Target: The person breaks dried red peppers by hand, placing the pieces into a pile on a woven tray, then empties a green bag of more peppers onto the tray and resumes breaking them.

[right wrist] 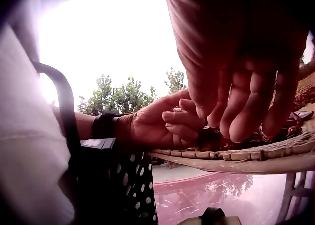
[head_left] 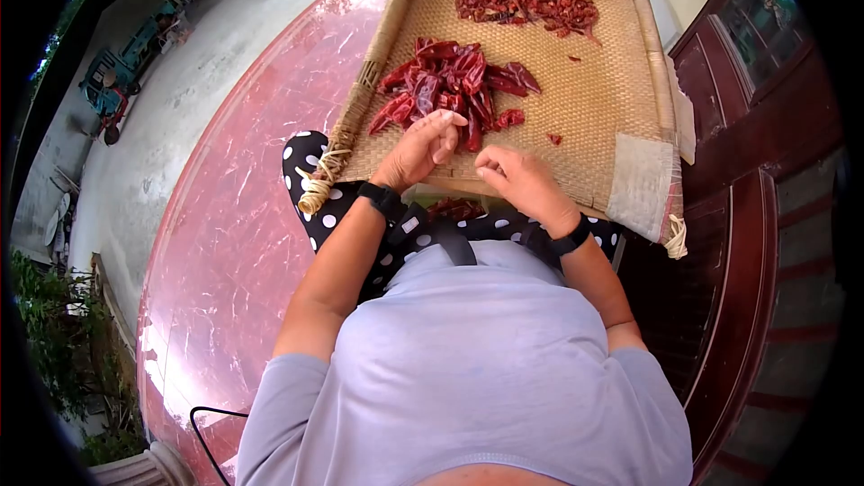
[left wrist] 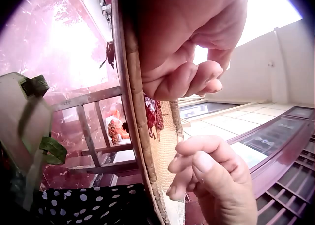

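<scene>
Pale shirt (head_left: pixel 468 351) in front, red peppers (head_left: pixel 441 81) on a woven tray (head_left: pixel 585 103)

The shirt lies nearest to the head camera, and the two hands reach forward from it. The long, wrinkled peppers are in a loose heap on the left part of the tray. The left hand (head_left: pixel 421 148) is at the near edge of this heap; the right hand (head_left: pixel 529 182) is beside it, above the near rim. Both hands are released, with the fingers loosely bent.

Farther on the same tray lies a band of smaller red pieces (head_left: pixel 531 7). The tray is straw-coloured with a thick rim, and a pale patch (head_left: pixel 641 175) covers its near right corner. Under it, the left wrist view shows a frame with bars (left wrist: pixel 86 131). Dark trousers (head_left: pixel 306 157) with white dots appear below the tray.

The floor (head_left: pixel 243 207) is glossy, pinkish red, with white veins and bright reflections. Beyond its curved edge is a grey concrete yard (head_left: pixel 193 81), with a blue-green vehicle (head_left: pixel 112 76) by the wall and green plants (head_left: pixel 58 306). On the right stands a dark red door (head_left: pixel 720 90) with glass.
</scene>
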The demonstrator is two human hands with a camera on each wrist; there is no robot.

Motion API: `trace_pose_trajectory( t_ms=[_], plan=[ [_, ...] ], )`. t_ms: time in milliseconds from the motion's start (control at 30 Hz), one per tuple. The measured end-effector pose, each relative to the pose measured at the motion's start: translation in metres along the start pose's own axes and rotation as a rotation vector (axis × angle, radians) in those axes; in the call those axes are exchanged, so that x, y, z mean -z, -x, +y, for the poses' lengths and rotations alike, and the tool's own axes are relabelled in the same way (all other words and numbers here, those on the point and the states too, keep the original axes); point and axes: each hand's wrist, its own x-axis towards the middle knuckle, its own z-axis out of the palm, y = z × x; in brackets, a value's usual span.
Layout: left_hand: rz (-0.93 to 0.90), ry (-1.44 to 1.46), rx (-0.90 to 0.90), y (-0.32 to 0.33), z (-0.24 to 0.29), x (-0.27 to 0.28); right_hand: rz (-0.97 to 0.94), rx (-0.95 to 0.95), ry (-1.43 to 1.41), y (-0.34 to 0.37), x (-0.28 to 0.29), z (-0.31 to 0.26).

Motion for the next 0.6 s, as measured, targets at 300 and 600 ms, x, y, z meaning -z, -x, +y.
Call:
trace_pose_trajectory(
  t_ms=[300,600],
  plan=[
    [0.004,0.048,0.05,-0.002,0.0,0.001,0.249,0.115,0.362,-0.055,0.007,0.087],
    [0.005,0.039,0.057,-0.002,-0.002,0.002,0.171,-0.076,0.418,-0.041,0.017,0.067]
  ],
)
